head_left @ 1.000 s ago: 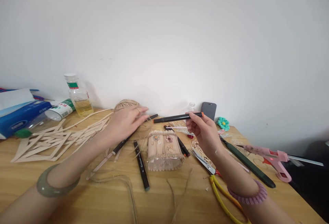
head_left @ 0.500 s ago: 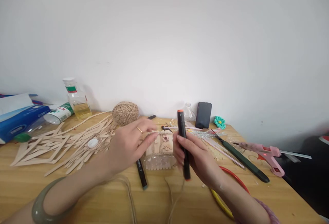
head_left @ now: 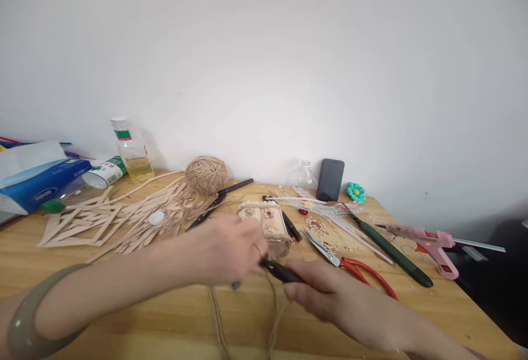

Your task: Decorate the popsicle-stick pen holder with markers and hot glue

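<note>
A black marker (head_left: 284, 272) is in my right hand (head_left: 325, 288), whose fingers wrap round its body. My left hand (head_left: 231, 250) is smeared by motion; its curled fingers close on the marker's far end. Just behind my hands lies a small craft piece of pale wooden sticks (head_left: 270, 225), edged with twine and decorated with little flowers; my left hand covers part of it. Another black marker (head_left: 292, 227) lies against its right side. A strand of twine (head_left: 274, 316) hangs down toward the front edge.
On the left lie wooden craft sticks (head_left: 136, 222), a twine ball (head_left: 206, 175), a glass bottle (head_left: 134, 153) and a tissue pack (head_left: 45, 181). Rightward are red-handled snips (head_left: 334, 258), a dark green tool (head_left: 391, 255), a pink glue gun (head_left: 429, 239) and a phone (head_left: 330, 179).
My right hand has lowered and tipped the marker from upright to nearly level. My left hand has come down and right to the marker's end. The red-handled snips now show.
</note>
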A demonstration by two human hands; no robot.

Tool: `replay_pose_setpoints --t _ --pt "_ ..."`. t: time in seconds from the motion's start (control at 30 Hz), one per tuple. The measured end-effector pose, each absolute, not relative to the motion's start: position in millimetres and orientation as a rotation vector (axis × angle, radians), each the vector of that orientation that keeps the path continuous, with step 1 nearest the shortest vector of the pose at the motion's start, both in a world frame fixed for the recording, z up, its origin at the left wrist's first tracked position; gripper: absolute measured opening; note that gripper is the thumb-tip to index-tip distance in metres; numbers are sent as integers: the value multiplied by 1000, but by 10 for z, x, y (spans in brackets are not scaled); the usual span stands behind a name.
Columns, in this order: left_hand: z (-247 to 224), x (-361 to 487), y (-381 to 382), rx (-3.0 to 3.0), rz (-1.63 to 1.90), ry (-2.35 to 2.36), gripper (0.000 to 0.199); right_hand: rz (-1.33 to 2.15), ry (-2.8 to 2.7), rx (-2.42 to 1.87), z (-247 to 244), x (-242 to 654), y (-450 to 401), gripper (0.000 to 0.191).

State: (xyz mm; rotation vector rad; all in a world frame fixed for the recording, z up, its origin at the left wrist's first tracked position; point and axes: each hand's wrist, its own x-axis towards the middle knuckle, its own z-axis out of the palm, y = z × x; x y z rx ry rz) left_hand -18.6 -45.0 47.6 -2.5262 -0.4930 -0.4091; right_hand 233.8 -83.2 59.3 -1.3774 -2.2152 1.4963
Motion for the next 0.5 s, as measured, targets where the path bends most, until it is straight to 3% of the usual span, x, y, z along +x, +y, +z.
replay_pose_setpoints --t 0.07,0.17,0.37,0.5 --pt "418 -485 -376 -2525 -310 -847 44 1245 -2201 -1545 623 2524 -869 41" --pt "336 -851 -304 -2541 -245 -1192 46 1158 -2061 -1696 650 2718 -919 49" --pt "361 -719 -397 -2629 -322 -1147 47 1149 -2052 -1495 651 2583 -959 43" --pt "352 -588 -406 -2708 -463 -1180 33 1270 -1891 -1469 582 2530 -939 45"
